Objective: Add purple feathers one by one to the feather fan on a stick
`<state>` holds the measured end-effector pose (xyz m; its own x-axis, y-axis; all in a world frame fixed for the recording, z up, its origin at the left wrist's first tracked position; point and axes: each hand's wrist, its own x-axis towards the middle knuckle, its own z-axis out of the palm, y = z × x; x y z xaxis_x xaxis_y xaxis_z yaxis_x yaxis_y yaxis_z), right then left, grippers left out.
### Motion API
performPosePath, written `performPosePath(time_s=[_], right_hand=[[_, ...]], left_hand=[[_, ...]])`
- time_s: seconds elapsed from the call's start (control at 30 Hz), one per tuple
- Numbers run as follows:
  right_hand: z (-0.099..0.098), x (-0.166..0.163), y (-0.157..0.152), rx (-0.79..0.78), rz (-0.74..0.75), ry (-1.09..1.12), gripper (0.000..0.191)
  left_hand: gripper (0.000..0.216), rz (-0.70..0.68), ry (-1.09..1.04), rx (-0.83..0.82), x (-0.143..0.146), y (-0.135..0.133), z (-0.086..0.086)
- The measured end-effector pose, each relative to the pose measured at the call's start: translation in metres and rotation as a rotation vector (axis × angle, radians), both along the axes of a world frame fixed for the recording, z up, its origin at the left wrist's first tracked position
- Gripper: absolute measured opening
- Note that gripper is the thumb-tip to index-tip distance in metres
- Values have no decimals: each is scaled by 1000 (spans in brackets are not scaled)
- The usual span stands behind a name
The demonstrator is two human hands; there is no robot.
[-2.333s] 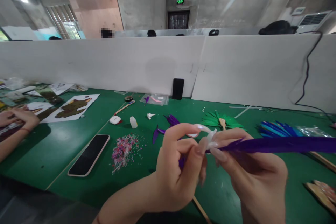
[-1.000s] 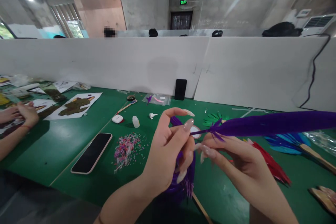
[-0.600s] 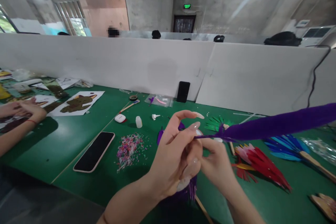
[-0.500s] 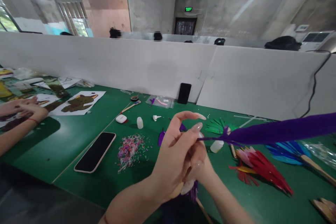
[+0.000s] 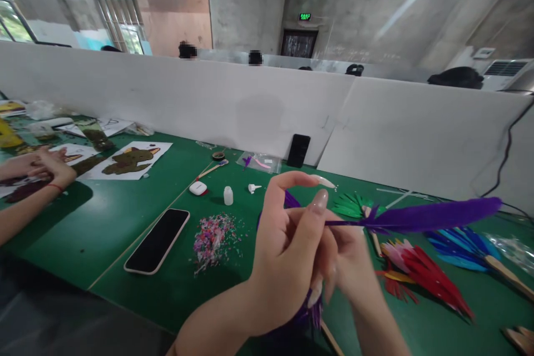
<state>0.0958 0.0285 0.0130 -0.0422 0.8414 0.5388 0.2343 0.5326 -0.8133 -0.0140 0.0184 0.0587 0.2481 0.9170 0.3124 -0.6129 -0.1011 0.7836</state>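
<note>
My left hand point(image 5: 287, 250) is raised over the green table point(image 5: 104, 222). Its thumb and a finger pinch the quill end of a long purple feather point(image 5: 425, 216), which sticks out level to the right. The lower fingers of that hand curl around a bunch of purple feathers on a wooden stick point(image 5: 311, 314). My right hand point(image 5: 356, 267) sits just behind and below the left, close under the quill. Its fingers are blurred and partly hidden, so what they hold is unclear.
On the table lie a phone point(image 5: 157, 240), a pile of coloured flakes point(image 5: 214, 233), a small white bottle point(image 5: 227, 196), and green point(image 5: 352, 206), red point(image 5: 421, 272) and blue point(image 5: 459, 242) feather fans. Another person's hands point(image 5: 37, 164) work at the left. A white partition point(image 5: 250, 111) runs along the back.
The purple feather has passed from my right hand's grip to my left hand's pinch and dropped lower. My right hand has slid down behind the left. The view has shifted slightly left.
</note>
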Motion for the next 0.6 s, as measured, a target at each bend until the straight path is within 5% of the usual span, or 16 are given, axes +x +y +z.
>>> performPosePath(time_s=[0.17,0.4,0.6], right_hand=[[17,27,-19,61,157,266,23],[15,19,-29,72,38,371,25],[19,27,-26,87,75,371,17]], left_hand=[[7,21,52,79,3,-2,-1],[10,139,131,166,19,-7,-11],[22,260,166,371,29,-12,-19]])
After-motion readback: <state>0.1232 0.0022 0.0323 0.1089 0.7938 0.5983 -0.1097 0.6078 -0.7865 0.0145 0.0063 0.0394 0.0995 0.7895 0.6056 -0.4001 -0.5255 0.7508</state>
